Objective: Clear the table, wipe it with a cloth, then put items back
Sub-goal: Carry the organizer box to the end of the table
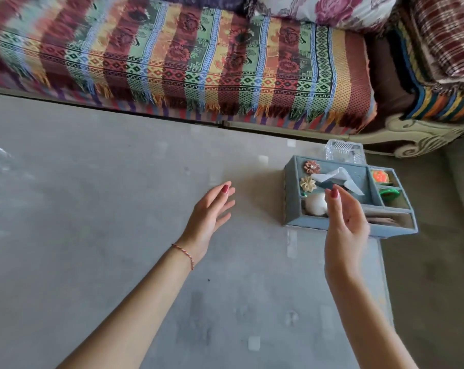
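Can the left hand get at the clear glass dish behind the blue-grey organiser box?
Probably not easily. The left hand hovers open over the bare glass table, while the blue-grey organiser box and the right hand stand between it and the clear glass dish.

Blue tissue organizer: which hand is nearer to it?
Right. The right hand overlaps the blue tissue organizer's front edge; the left hand hovers apart, over bare table to its left.

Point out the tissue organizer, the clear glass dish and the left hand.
tissue organizer (294, 198): head view, its blue left wall.
clear glass dish (344, 151): head view, ribbed top behind the organizer.
left hand (209, 211): head view, back of hand.
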